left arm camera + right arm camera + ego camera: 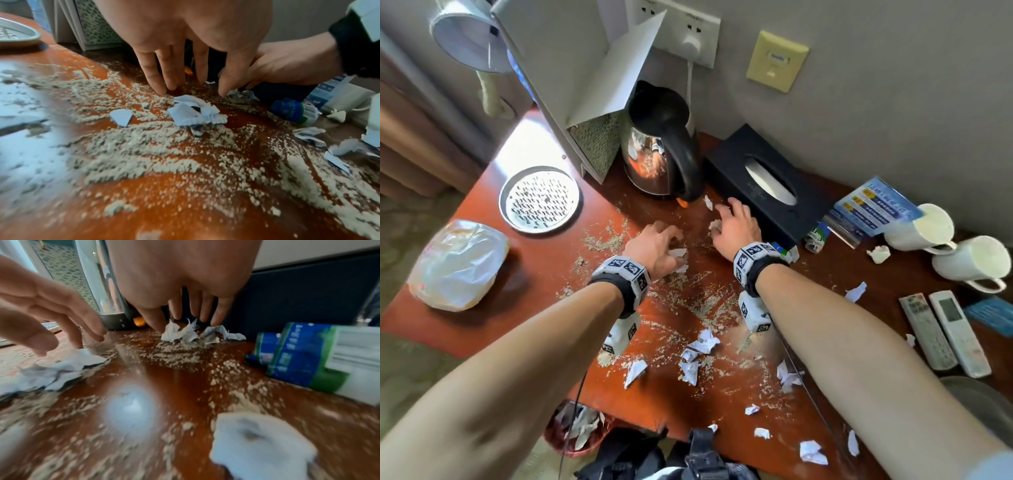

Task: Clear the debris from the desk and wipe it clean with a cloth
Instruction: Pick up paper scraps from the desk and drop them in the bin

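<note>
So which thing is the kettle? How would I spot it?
Find the black tissue box against the wall at the back of the orange-brown desk. Just left of it stands the kettle: the only shiny silver thing with a big curved black handle.

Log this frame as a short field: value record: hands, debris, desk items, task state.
left hand: left hand reaches fingers-down at a paper scrap, nothing gripped
right hand: right hand has its fingertips on crumpled scraps beside the black tissue box
debris: powder and torn paper spread over the desk
other items: kettle, round metal tray, two mugs, two remotes
bin: basket with paper by the near edge
task state: clearing under way; no cloth visible
</note>
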`<state>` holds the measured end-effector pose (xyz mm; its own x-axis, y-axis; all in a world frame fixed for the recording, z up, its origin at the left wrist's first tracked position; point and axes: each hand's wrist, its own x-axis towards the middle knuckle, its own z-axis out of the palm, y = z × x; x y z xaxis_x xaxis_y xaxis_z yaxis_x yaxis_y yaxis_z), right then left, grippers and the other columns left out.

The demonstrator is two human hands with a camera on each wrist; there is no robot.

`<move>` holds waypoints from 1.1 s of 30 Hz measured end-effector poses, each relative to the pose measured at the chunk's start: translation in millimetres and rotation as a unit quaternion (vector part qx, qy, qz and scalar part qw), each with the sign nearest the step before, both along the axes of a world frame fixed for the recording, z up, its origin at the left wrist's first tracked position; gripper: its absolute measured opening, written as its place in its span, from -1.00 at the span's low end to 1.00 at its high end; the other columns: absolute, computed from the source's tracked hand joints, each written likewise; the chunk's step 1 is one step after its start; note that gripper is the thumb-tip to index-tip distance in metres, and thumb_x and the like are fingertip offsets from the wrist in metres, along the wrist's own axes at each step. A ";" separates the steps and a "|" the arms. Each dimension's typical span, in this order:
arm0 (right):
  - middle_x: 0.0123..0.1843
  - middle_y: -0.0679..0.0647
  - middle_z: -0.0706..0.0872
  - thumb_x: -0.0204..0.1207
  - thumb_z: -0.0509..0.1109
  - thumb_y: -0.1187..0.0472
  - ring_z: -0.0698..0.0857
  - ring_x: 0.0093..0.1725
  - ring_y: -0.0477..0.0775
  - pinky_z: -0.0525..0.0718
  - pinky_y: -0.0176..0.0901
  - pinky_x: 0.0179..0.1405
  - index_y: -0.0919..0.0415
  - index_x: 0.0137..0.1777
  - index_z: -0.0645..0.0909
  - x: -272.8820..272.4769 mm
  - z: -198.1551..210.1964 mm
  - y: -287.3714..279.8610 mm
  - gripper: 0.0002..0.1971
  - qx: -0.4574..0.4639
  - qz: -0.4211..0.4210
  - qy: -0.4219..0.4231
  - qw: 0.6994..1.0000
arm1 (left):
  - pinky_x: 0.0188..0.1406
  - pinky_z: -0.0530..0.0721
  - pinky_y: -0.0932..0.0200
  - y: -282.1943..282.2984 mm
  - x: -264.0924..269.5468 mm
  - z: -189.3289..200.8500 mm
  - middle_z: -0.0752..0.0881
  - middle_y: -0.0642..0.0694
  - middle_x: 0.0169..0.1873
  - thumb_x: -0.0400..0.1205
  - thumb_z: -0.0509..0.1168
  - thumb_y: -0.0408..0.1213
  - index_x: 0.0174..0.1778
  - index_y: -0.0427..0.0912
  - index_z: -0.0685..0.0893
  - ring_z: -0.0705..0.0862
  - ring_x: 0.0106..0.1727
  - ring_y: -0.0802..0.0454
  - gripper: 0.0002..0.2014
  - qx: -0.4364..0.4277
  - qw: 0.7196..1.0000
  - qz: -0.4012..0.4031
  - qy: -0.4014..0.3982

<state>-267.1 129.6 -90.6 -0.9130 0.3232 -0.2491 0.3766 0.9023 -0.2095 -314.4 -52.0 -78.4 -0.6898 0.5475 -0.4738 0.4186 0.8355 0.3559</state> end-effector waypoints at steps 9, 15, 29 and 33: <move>0.51 0.12 0.36 0.68 0.23 0.14 0.38 0.42 0.20 0.43 0.07 0.32 0.12 0.58 0.38 -22.9 10.4 -5.1 -0.53 0.024 0.066 -0.021 0.997 | 0.36 0.54 -0.17 3.6 -14.1 -3.8 0.35 -0.11 0.52 0.54 0.39 0.03 0.48 0.09 0.43 0.33 0.50 -0.12 -0.42 0.002 1.000 -0.007 0.020; 0.40 0.13 0.45 0.58 0.31 0.29 0.43 0.42 0.15 0.56 0.08 0.24 0.22 0.41 0.54 -16.8 -0.3 -10.2 -0.62 -0.008 0.053 -0.025 0.998 | 0.35 0.54 -0.15 3.0 -16.1 -7.3 0.37 -0.09 0.50 0.54 0.40 -0.01 0.47 0.08 0.44 0.33 0.48 -0.11 -0.44 0.009 1.000 -0.011 0.020; 0.54 0.03 0.38 0.61 0.28 0.18 0.30 0.54 0.11 0.27 0.17 0.54 0.03 0.51 0.43 85.1 5.7 29.6 -0.55 0.037 -0.046 -0.023 0.998 | 0.60 0.04 -0.34 86.7 -8.0 -5.3 -0.08 -0.12 0.71 0.60 0.36 -0.01 0.69 0.14 0.09 -0.10 0.70 -0.21 -0.21 -0.013 0.987 -0.156 0.031; 0.57 0.07 0.33 0.63 0.26 0.17 0.27 0.57 0.15 0.41 0.22 0.47 0.06 0.58 0.35 93.9 -0.3 31.7 -0.50 0.013 -0.083 -0.049 0.995 | 0.58 0.09 -0.36 111.0 -9.1 -11.6 -0.11 -0.09 0.71 0.64 0.37 -0.22 0.69 0.20 0.05 -0.10 0.70 -0.21 -0.20 -0.033 0.979 -0.198 0.017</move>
<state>-173.2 161.3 -91.0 -0.8187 0.4746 -0.3232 0.5376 0.8313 -0.1414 -323.5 59.0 -90.0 -0.4461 0.7440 -0.4974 0.7254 0.6261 0.2860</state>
